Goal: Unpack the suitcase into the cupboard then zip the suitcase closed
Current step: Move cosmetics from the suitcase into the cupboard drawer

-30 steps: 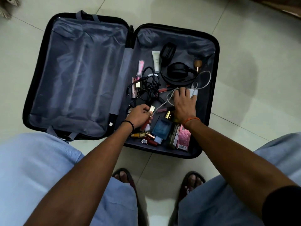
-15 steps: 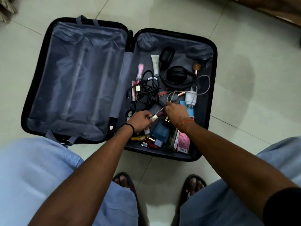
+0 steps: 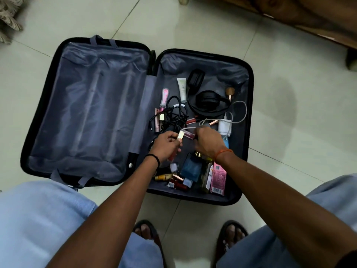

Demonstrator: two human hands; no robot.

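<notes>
The left hand (image 3: 166, 145) grips a gold-capped lipstick (image 3: 178, 140); the right hand (image 3: 207, 143) curls on a lip gloss (image 3: 190, 134) beside it, at frame centre. Both are over the open suitcase (image 3: 249, 89). The gloss sits near the cables (image 3: 173, 115), so lifting could snag a loop and drag the charger (image 3: 224, 127) along.

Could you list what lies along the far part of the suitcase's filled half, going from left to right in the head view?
Pink tube → white tube → black headphones → wooden-capped bottle.
</notes>
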